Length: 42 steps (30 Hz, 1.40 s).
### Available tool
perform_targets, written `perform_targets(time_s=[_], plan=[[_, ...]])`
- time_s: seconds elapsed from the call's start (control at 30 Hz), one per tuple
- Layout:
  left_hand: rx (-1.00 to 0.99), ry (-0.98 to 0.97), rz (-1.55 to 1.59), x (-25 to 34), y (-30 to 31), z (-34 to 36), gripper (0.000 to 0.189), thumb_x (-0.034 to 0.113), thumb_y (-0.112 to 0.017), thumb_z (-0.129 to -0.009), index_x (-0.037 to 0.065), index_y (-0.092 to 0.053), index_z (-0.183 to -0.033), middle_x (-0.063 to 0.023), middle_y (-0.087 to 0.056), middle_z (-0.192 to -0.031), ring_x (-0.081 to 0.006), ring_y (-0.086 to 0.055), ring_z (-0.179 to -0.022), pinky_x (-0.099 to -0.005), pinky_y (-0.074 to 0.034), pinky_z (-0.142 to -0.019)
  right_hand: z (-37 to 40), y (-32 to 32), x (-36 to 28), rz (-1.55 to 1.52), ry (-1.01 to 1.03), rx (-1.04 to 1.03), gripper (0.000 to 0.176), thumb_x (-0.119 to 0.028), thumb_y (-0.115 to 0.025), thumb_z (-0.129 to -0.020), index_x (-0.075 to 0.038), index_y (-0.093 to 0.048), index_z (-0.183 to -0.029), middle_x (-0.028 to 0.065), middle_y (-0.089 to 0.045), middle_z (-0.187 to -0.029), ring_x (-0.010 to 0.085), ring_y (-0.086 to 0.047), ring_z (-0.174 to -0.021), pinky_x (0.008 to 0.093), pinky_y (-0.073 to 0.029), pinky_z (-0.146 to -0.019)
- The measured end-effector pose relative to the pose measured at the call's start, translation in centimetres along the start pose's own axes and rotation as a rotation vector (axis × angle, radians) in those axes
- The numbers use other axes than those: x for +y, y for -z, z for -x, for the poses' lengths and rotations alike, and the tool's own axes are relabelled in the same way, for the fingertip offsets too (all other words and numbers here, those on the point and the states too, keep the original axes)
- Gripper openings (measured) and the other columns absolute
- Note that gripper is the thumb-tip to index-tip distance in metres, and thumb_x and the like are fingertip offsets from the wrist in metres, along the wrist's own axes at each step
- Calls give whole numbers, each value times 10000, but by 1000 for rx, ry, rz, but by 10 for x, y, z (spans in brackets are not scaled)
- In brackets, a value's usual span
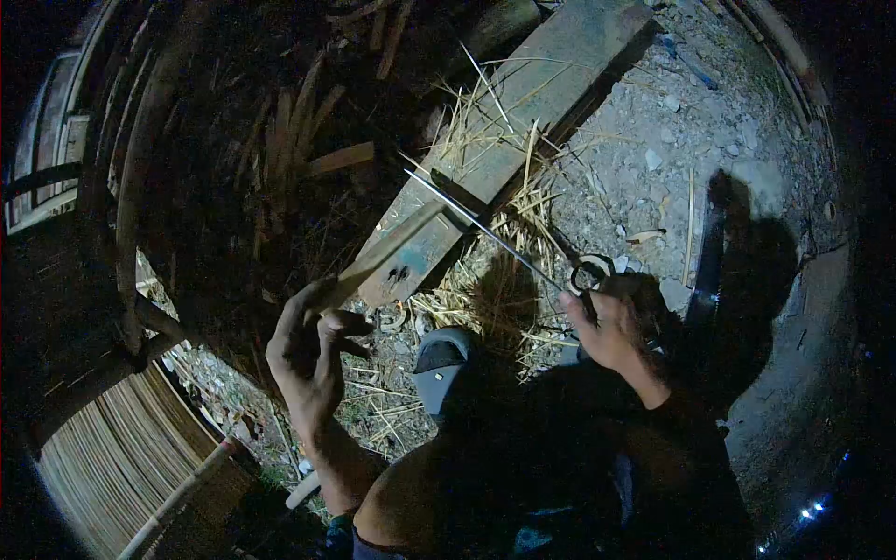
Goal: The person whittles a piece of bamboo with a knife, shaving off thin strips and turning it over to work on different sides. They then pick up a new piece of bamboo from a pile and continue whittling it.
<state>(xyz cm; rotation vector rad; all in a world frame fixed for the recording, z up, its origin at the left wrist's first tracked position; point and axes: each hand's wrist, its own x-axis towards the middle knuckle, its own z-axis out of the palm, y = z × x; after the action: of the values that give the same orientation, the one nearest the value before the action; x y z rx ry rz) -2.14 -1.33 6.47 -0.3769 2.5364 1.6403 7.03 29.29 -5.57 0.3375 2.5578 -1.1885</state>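
**Item 1. Wooden strip [387,247].** Flat, pale and narrow. The near end is held in the left hand [313,359], which is closed round it with the fingers curled and the thumb laid across. The long axis is set diagonally, up and to the right of that hand. The free end is pointed away from the person.

**Item 2. Long thin blade [485,229].** Dark metal, with a ring [589,274] at the handle end. It is gripped in the closed right hand [607,327], just below the ring. The long axis is set diagonally, up and to the left of that hand, and the tip is pointed away from the person. The strip is crossed near its far end; whether the two touch cannot be told.

**Item 3. Wooden plank [551,75].** Laid on the ground beyond both hands, roughly parallel to the strip.

**Item 4. Straw-like shavings [485,280].** Scattered between the hands and beside the plank.

**Item 5. Grey shoe toe [439,359].** Seen between the hands, just right of the left hand.

**Item 6. Slatted mat [112,457].** Placed below and to the left of the left hand.

**Item 7. Gravel ground [672,140].** Lit beyond the right hand.
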Motion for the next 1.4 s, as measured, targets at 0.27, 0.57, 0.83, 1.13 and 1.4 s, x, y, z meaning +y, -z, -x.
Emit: perform_targets(time_s=[0.27, 0.57, 0.83, 1.13, 1.4], plan=[[267, -255, -451, -28, 2, -7, 226, 165, -630, -947, -49, -680, -892, -74, -674, -735, -88, -604, -692, -244, -445, -580, -8, 11, -45, 97, 115, -164, 340, -346, -645, -922, -24, -638, -814, 142, -573, -605, 268, -536, -464, 386, -418, -468], [269, -76, -168, -23, -2, 1, 283, 219, -609, -969, -53, -690, -972, -89, -693, -746, -100, -616, -687, -246, -462, -630, -14, 1, -66, -20, 233, -138, 491, -426, -711, -848, -23, -527, -637, 175, -523, -506, 385, -560, -453, 448, -444, -429], [251, -83, -269, -19, -6, -1, 299, 214, -604, -973, -75, -684, -978, -74, -693, -780, -92, -601, -702, -248, -465, -653, -19, 3, -47, 63, 165, -108, 346, -321, -700, -876, 13, -627, -822, 162, -543, -536, 304, -579, -448, 382, -448, -445], [265, -68, -287, -24, -1, 0, 285, 199, -610, -969, -77, -678, -991, -62, -688, -779, -67, -569, -694, -231, -453, -641, -13, 3, -24, 101, 238, -15, 427, -359, -680, -899, 31, -588, -750, 160, -478, -484, 277, -484, -389, 387, -397, -413], [300, -97, -345, -22, 11, -5, 252, 183, -626, -960, -61, -691, -971, -59, -691, -779, -67, -574, -700, -242, -460, -645, -20, -10, 22, 226, 130, 28, 475, -430, -637, -893, 26, -627, -763, 226, -574, -575, 372, -590, -510, 445, -464, -505]])
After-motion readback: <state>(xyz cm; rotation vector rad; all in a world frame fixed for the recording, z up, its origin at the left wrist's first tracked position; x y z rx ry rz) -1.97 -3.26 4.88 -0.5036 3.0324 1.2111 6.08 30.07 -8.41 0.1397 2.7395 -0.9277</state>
